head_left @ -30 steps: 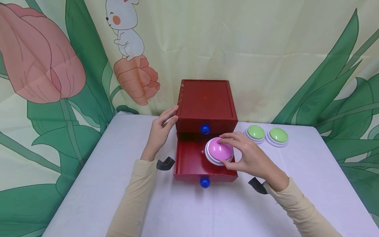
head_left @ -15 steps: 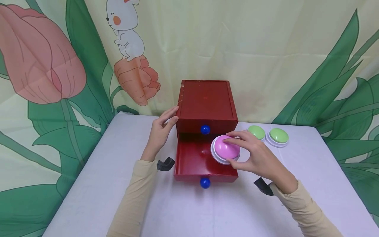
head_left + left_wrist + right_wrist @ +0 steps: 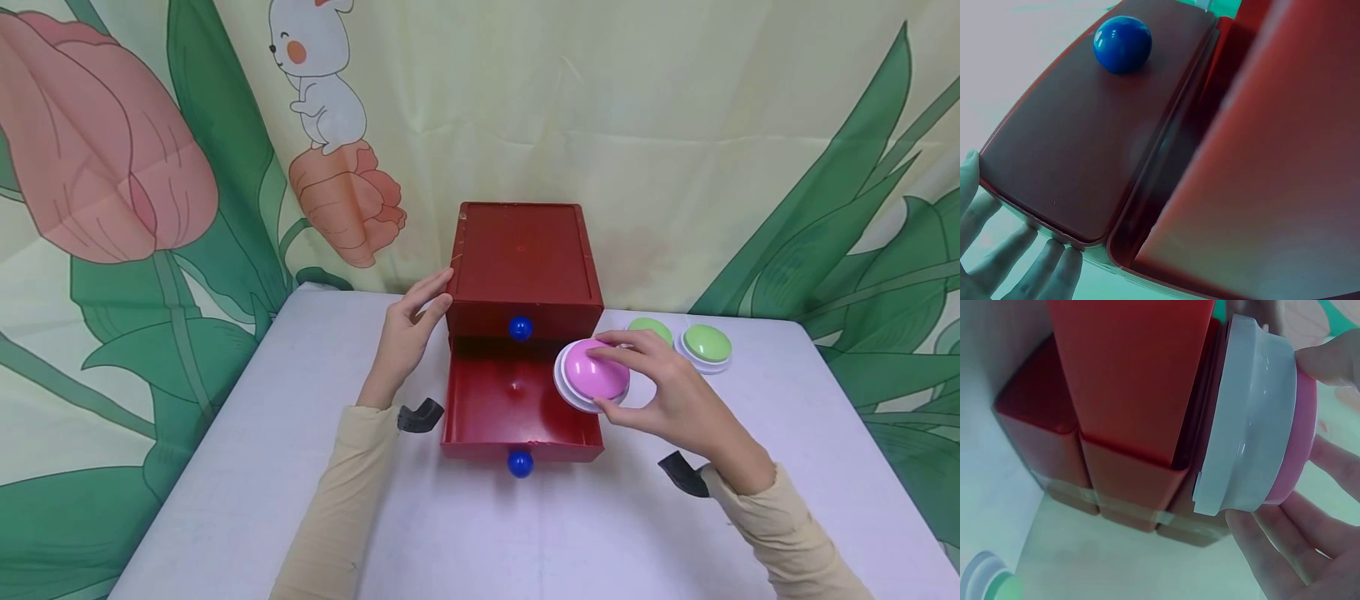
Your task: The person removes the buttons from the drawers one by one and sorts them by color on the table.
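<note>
In the head view my right hand (image 3: 663, 387) holds a pink dome-topped push button (image 3: 597, 369) with a white round base. Thumb and fingers grip it from the right, over the right side of the pulled-out lower drawer (image 3: 487, 408). The right wrist view shows the button's white base (image 3: 1250, 419) edge-on beside the red drawer. My left hand (image 3: 405, 337) rests its fingertips against the left side of the red drawer cabinet (image 3: 525, 254). In the left wrist view, its fingers (image 3: 1010, 253) lie along the side of the closed upper drawer front (image 3: 1085, 137).
Two green push buttons with white bases, a nearer one (image 3: 651, 327) partly behind my right hand and another (image 3: 707, 343), sit right of the cabinet. Blue knobs mark the upper drawer (image 3: 521, 328) and lower drawer (image 3: 521, 463). A printed curtain (image 3: 675, 150) hangs behind the white table (image 3: 465, 542).
My right hand has carried the pink push button rightward, from over the middle-right of the lower drawer to its right edge. The left hand and the cabinet have stayed put.
</note>
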Tool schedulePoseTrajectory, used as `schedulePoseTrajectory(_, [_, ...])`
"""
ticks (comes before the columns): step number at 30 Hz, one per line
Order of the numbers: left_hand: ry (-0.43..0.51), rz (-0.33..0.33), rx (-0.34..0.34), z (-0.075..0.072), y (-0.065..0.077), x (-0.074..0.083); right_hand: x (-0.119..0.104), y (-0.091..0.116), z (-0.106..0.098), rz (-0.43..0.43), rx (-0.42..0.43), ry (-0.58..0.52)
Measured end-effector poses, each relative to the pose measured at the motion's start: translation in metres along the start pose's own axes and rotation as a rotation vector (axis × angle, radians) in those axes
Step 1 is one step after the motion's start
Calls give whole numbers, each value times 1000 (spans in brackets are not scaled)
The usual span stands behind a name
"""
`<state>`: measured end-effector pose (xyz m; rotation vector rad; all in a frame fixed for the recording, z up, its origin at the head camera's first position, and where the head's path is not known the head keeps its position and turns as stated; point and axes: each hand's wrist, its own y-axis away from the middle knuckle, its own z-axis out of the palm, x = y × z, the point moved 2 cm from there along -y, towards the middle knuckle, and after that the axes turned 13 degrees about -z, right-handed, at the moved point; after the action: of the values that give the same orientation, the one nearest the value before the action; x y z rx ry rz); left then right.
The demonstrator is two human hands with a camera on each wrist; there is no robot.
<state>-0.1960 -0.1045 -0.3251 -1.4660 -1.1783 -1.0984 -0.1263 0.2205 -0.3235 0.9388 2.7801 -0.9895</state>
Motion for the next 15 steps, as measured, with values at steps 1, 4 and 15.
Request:
schedulePoseTrajectory(1, [1,1,0,0,0,0,1,1,-1,2,4,1])
schedulePoseTrajectory(4, [0,2,0,0,0,0,3,4,-3,11,14,1])
schedulePoseTrajectory(15, [3,3,-4,0,0,-1,11,14,-10,23,50,3])
